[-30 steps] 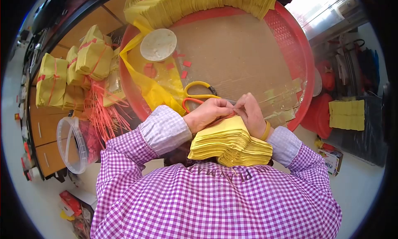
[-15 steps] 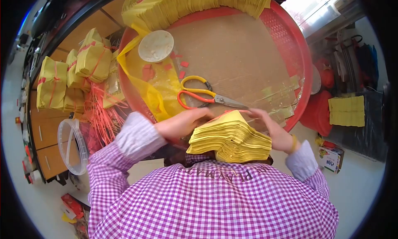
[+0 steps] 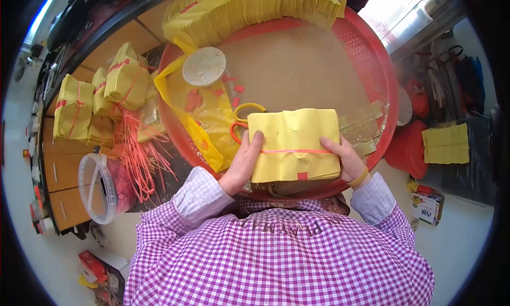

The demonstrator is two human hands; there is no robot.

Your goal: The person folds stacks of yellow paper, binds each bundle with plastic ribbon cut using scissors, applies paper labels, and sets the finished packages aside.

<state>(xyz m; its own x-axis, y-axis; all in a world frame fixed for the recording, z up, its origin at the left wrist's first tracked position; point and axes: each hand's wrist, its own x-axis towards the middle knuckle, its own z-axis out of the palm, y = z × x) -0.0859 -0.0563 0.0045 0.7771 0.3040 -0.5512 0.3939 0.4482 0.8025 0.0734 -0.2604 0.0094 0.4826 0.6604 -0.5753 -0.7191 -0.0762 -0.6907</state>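
A thick bundle of yellow paper sheets (image 3: 295, 131) is held flat in front of me, with a pink plastic strap (image 3: 313, 151) across its middle and a small red patch near its lower edge. My left hand (image 3: 243, 162) grips the bundle's left side, thumb on top. On the opposite side my right hand (image 3: 350, 160) clasps it in the same way; the fingers underneath are hidden. Behind the bundle's left corner show the yellow and orange handles of a pair of scissors (image 3: 236, 132), whose blades are covered.
A large round red tray (image 3: 392, 93) carries a white bowl (image 3: 204, 66), a yellow plastic bag (image 3: 207, 120) and a long row of yellow paper (image 3: 255, 14). Strapped bundles (image 3: 73, 107), pink strips (image 3: 141, 157) and a clear bucket (image 3: 95, 189) are at left.
The bundle has been turned from edge-on to flat and raised over the tray's near part, now covering the scissor blades. Both hands moved with it, now on its left and right sides.
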